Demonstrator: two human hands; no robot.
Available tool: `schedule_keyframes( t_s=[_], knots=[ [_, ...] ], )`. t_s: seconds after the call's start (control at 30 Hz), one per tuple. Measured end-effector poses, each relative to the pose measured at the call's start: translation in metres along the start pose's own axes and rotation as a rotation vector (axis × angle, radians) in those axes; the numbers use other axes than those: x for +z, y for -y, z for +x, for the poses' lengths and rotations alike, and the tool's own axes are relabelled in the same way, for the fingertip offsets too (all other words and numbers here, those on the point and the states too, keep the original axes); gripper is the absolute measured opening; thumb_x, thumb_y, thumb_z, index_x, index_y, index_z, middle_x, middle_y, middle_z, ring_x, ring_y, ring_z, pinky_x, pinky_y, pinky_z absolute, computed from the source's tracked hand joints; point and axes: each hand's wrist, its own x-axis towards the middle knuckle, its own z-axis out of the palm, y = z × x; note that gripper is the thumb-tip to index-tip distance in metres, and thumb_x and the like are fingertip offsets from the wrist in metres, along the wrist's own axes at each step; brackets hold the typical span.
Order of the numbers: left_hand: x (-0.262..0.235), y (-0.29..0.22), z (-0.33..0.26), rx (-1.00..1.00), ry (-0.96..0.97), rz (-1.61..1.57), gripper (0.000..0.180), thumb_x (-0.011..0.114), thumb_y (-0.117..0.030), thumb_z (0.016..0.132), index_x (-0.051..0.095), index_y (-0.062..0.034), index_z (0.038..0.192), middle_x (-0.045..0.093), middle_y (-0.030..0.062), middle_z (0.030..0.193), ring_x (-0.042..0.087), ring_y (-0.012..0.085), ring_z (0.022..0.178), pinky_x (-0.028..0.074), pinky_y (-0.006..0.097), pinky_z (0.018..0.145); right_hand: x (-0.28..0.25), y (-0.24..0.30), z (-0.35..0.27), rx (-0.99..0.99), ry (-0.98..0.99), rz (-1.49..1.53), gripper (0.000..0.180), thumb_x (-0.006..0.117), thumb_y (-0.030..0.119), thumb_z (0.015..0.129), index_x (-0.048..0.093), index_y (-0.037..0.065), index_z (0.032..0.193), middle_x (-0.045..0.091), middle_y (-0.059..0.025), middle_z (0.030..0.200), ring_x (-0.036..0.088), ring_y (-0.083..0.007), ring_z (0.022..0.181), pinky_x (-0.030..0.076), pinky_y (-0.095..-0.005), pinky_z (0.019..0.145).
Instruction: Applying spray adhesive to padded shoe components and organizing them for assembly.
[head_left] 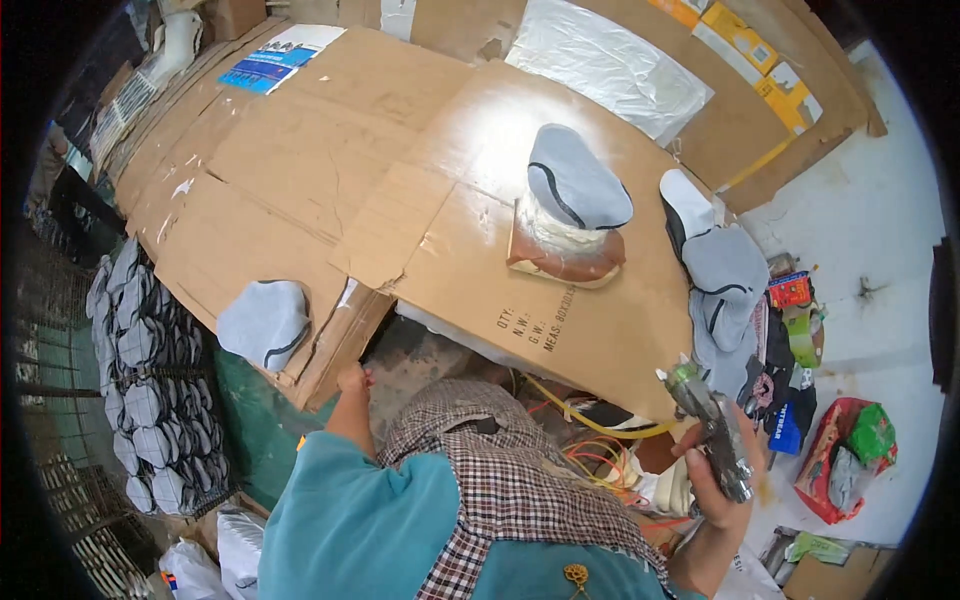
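Observation:
My right hand (pixel 712 480) grips a metal spray gun (pixel 712 430), held up beside the table's right front edge. My left hand (pixel 355 379) is low by the near edge of the cardboard-covered table (pixel 300 190), fingers curled; whether anything is in them is hidden. Just left of it, a grey cap-shaped piece with black trim (pixel 262 322) lies at the table corner. Another grey cap-shaped piece (pixel 580 180) rests on a brown and white stand (pixel 565 258) farther back. Several more grey pieces (pixel 722 265) are heaped at the table's right edge.
White overspray (pixel 500 130) marks the cardboard behind the stand. At left, a rack (pixel 150 400) carries rows of grey pieces. A yellow hose (pixel 600 425) and orange cords run below the table front. Right, bags and packets (pixel 850 455) sit by the white wall (pixel 860 270).

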Motion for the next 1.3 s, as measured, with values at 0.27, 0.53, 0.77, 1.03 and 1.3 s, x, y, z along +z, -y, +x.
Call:
schedule_keyframes(
  t_s=[0.27, 0.53, 0.77, 1.03, 1.3],
  knots=[
    [-0.012, -0.002, -0.007, 0.011, 0.066, 0.159, 0.021, 0.041, -0.02, 0.079, 0.051, -0.0027, 0.085, 0.053, 0.0103, 0.061, 0.048, 0.0232, 0.04, 0.033, 0.033, 0.034, -0.015, 0.009, 0.04, -0.094, -0.032, -0.189, 0.051, 0.06, 0.0, 0.07, 0.043, -0.002, 0.118, 0.059, -0.0081, 0.078, 0.057, -0.0133, 0.067, 0.045, -0.025, 0.064],
    [-0.039, -0.007, -0.023, -0.141, 0.069, 0.156, 0.021, 0.044, -0.028, 0.083, 0.048, -0.0094, 0.091, 0.055, 0.0088, 0.069, 0.05, 0.0243, 0.047, 0.039, 0.036, 0.043, -0.055, -0.009, 0.082, -0.02, -0.033, -0.052, 0.049, 0.058, 0.004, 0.073, 0.044, 0.0, 0.119, 0.056, -0.0044, 0.082, 0.054, -0.0108, 0.071, 0.045, -0.025, 0.063],
    [-0.011, -0.009, -0.054, -0.075, -0.022, 0.235, 0.02, 0.044, -0.021, 0.081, 0.051, -0.0115, 0.097, 0.056, 0.0086, 0.071, 0.05, 0.0215, 0.043, 0.035, 0.031, 0.037, -0.082, -0.027, 0.102, -0.164, 0.073, -0.103, 0.049, 0.058, 0.004, 0.072, 0.044, -0.002, 0.119, 0.057, -0.0065, 0.085, 0.054, -0.0118, 0.07, 0.044, -0.0239, 0.064],
    [0.029, -0.019, -0.117, 0.027, 0.099, 0.351, 0.037, 0.04, -0.019, 0.087, 0.042, -0.0025, 0.12, 0.052, 0.015, 0.11, 0.059, 0.0286, 0.076, 0.041, 0.029, 0.041, -0.148, -0.089, 0.093, 0.027, 0.033, 0.223, 0.05, 0.057, 0.006, 0.073, 0.042, -0.005, 0.119, 0.054, -0.0041, 0.077, 0.051, -0.0093, 0.068, 0.044, -0.0223, 0.064],
    [0.044, -0.005, -0.111, -0.009, 0.05, 0.31, 0.035, 0.049, -0.02, 0.081, 0.044, -0.0071, 0.114, 0.058, 0.0113, 0.087, 0.055, 0.0231, 0.051, 0.036, 0.028, 0.035, -0.199, -0.146, 0.056, 0.116, -0.075, 0.333, 0.054, 0.061, 0.01, 0.069, 0.042, -0.005, 0.118, 0.056, -0.0045, 0.079, 0.054, -0.0105, 0.067, 0.045, -0.0232, 0.064]
  ],
)
